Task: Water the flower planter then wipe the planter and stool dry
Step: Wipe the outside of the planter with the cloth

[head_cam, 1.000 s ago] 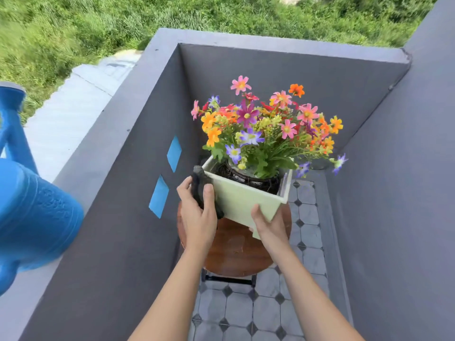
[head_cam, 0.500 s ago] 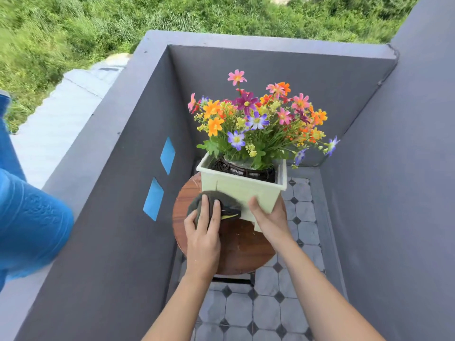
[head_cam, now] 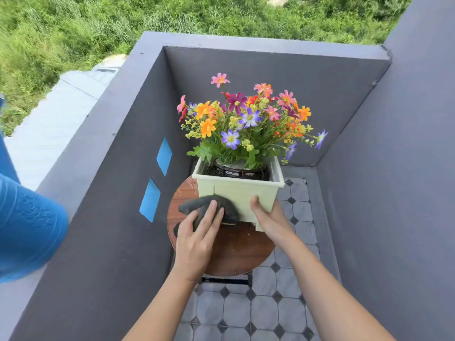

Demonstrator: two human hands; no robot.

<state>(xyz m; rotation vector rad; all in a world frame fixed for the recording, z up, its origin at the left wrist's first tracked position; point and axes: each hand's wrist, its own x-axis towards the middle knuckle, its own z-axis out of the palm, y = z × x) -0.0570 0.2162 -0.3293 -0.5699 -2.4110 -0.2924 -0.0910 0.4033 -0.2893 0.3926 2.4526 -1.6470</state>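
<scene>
planter (head_cam: 241,193) lowered toward stool (head_cam: 236,252) | left hand (head_cam: 197,239) presses cloth (head_cam: 197,205) | watering can (head_cam: 27,225) left

No text, label, brand or number can be read; the raised relief on the blue watering can (head_cam: 29,217) is too blurred.

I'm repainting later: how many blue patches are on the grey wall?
2: the upper blue patch left of the planter, the lower blue patch left of the stool. Others may lie out of view.
</scene>
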